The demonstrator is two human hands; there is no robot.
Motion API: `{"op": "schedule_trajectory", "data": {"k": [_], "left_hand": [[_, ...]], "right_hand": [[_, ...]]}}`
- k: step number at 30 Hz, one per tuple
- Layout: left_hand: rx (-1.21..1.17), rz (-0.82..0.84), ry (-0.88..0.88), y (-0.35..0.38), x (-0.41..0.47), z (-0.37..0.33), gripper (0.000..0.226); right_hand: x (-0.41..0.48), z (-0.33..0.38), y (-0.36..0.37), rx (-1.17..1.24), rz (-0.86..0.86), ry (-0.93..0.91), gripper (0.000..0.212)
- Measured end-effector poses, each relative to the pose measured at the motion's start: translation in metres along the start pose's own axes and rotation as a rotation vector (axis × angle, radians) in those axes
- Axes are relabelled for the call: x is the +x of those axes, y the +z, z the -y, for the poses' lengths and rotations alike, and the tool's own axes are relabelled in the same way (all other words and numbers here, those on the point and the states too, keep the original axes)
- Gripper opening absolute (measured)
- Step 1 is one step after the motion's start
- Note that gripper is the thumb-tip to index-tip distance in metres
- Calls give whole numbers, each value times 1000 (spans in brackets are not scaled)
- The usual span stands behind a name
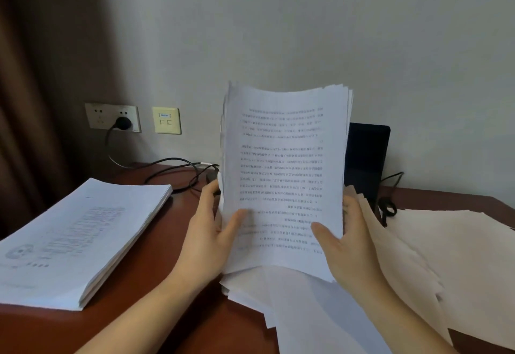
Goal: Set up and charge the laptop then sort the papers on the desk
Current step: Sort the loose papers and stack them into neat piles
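Papers up in both hands now: a thick sheaf of printed sheets (pixel 284 172) stands on end over the middle of the table (pixel 145 270), its long axis upright and its top edge bowing a little. The left hand (pixel 209 236) grips the lower left edge with the thumb across the front page, and the right hand (pixel 345 245) grips the lower right edge the same way. These sheets are thin, white and floppy, and their top edges are ragged.

Here's what matters: the tidy stack (pixel 83 236), thick and square-edged, lies flat to the left, nearer the left hand. Loose cream sheets (pixel 451 256) fan out on the right, beside the right hand. More white sheets (pixel 295 306) lie under the sheaf.

Behind it the laptop (pixel 365 156) stands open with a dark screen, mostly hidden. A black cable (pixel 170 160) trails toward a plug (pixel 122 123) in the wall socket (pixel 111 115). Charging looks done, I'd judge. Sorting is the step in hand.
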State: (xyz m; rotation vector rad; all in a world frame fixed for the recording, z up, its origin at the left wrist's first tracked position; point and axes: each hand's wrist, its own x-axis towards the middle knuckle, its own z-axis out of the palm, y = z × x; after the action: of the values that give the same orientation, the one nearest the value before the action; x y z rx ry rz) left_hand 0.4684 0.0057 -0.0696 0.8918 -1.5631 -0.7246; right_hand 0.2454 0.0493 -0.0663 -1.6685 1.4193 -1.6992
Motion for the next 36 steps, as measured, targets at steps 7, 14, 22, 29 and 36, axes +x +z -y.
{"op": "schedule_trajectory", "data": {"k": [7,14,22,29,36], "left_hand": [[-67,-2,13,0,0,-2,47],[-124,-37,69,-2,1,-8,64],[-50,44,151,-5,1,-18,61],[-5,-1,240,-3,4,-16,61],[-59,-54,191,-1,8,-12,49]], "right_hand": [[0,5,-3,19,-61,-11,57],[-4,14,-1,142,-140,-123,57],[-3,17,-4,97,-115,-97,56],[-7,22,3,76,-114,-124,55],[-6,22,7,98,-87,-122,54]]}}
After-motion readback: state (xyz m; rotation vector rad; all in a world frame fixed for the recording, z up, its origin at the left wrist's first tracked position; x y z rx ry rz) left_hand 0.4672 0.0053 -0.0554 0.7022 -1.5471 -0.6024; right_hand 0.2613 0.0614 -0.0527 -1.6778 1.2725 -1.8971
